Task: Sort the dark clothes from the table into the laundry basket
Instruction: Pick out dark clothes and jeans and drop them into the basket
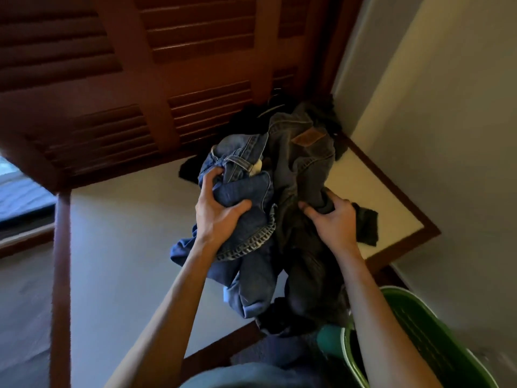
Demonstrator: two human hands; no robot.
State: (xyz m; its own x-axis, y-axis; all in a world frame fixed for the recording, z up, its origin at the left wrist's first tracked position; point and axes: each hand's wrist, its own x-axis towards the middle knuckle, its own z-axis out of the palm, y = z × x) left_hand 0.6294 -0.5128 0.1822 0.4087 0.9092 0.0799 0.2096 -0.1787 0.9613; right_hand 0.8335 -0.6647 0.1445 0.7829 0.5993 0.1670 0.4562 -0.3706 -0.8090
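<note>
A bundle of dark clothes lies over the white table [126,247], hanging past its near edge. My left hand [215,208] grips the blue jeans [246,233] on the bundle's left side. My right hand [333,219] is closed on the dark grey jeans [305,163], which carry a brown leather patch. More black garments [251,119] lie behind, in the table's far corner. The green laundry basket [419,331] stands on the floor at the lower right, below the hanging legs.
A brown louvred wooden door [140,65] stands behind the table. A pale wall [447,135] runs along the right. The table has a dark wooden rim [402,203]. A window shows at the left edge.
</note>
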